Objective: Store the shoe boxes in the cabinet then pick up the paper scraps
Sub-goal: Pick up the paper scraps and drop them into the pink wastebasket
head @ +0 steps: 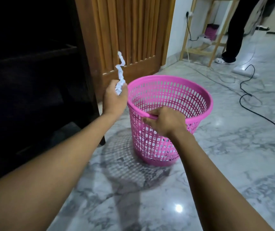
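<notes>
My left hand [115,99] is shut on a crumpled white paper scrap [121,70] that sticks up in a twisted strip, just left of the basket's rim. A pink perforated plastic basket [191,90] stands on the marble floor. My right hand [163,120] grips the near rim of the basket. White paper shows through the holes low inside the basket. The dark cabinet [33,80] stands at the left; its inside is too dark to see any shoe boxes.
A slatted wooden door [133,30] stands behind the basket. A black cable [250,100] snakes over the floor at the right. A person in dark trousers [233,30] stands at the back right beside a wooden frame [200,50].
</notes>
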The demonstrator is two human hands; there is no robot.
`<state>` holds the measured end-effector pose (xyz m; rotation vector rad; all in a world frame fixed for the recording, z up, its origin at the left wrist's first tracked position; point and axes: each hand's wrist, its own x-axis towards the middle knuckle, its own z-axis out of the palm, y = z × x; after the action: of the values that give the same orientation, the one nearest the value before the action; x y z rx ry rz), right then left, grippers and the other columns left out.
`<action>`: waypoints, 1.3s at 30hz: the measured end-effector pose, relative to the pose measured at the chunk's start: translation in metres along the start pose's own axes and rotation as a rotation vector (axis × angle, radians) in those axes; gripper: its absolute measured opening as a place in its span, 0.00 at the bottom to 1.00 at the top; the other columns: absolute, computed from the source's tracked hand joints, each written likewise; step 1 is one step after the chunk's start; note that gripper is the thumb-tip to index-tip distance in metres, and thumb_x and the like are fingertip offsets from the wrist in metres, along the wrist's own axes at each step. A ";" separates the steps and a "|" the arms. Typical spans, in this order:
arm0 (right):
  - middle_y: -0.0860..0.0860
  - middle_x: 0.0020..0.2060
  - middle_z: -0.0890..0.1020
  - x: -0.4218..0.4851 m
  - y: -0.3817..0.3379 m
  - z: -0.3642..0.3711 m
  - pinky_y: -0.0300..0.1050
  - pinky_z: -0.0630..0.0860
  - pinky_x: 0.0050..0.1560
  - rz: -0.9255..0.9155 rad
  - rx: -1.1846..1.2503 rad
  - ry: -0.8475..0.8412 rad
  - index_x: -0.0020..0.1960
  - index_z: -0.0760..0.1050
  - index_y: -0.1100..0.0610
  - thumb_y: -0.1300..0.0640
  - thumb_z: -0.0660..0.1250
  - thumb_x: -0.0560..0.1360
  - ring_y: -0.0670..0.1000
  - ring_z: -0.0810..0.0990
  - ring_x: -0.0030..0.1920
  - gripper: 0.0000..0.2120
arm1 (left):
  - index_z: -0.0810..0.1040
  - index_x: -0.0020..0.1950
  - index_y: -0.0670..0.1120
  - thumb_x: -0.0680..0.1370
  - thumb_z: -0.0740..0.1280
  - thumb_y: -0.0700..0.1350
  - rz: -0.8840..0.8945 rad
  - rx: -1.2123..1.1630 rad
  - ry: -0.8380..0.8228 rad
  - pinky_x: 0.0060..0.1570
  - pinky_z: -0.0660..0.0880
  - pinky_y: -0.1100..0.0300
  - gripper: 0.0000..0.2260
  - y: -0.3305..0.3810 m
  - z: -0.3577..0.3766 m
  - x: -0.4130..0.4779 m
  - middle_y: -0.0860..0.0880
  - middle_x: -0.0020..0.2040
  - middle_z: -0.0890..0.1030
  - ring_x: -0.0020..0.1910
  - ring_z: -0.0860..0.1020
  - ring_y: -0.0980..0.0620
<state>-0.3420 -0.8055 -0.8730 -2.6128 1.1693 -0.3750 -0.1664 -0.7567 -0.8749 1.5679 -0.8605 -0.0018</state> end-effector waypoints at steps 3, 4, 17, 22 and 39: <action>0.44 0.38 0.83 -0.007 -0.002 -0.005 0.42 0.68 0.44 -0.023 0.028 -0.067 0.55 0.82 0.41 0.35 0.65 0.75 0.50 0.82 0.47 0.15 | 0.76 0.50 0.46 0.79 0.65 0.45 -0.083 0.222 -0.424 0.35 0.67 0.62 0.03 0.031 0.023 0.015 0.51 0.38 0.76 0.35 0.75 0.56; 0.44 0.38 0.83 -0.009 -0.002 -0.006 0.41 0.67 0.43 -0.036 0.033 -0.086 0.55 0.82 0.41 0.35 0.65 0.75 0.50 0.82 0.47 0.15 | 0.77 0.54 0.46 0.79 0.65 0.46 -0.079 0.314 -0.504 0.36 0.68 0.62 0.06 0.035 0.028 0.017 0.50 0.42 0.77 0.38 0.77 0.54; 0.35 0.42 0.85 -0.033 0.008 -0.017 0.38 0.71 0.43 -0.106 0.275 -0.243 0.49 0.84 0.38 0.36 0.72 0.70 0.37 0.80 0.43 0.11 | 0.72 0.69 0.52 0.79 0.63 0.60 0.004 0.663 -0.937 0.65 0.72 0.50 0.22 -0.004 0.035 0.007 0.48 0.68 0.75 0.63 0.76 0.46; 0.45 0.54 0.84 -0.021 0.028 -0.010 0.47 0.75 0.59 0.067 0.272 0.296 0.52 0.83 0.45 0.42 0.68 0.74 0.48 0.80 0.55 0.11 | 0.72 0.69 0.50 0.75 0.66 0.55 0.119 0.921 -0.362 0.74 0.44 0.40 0.23 -0.010 0.006 0.004 0.44 0.70 0.70 0.73 0.62 0.43; 0.68 0.44 0.82 -0.005 0.042 -0.028 0.47 0.71 0.44 0.461 0.484 0.302 0.48 0.80 0.67 0.66 0.66 0.71 0.65 0.80 0.46 0.08 | 0.82 0.55 0.39 0.72 0.65 0.36 -0.473 0.437 0.131 0.49 0.80 0.48 0.13 0.015 -0.088 -0.075 0.39 0.47 0.84 0.48 0.82 0.40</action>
<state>-0.3836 -0.8323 -0.8618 -1.8531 1.5011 -0.8468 -0.1862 -0.6425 -0.8784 2.1288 -0.3825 -0.0527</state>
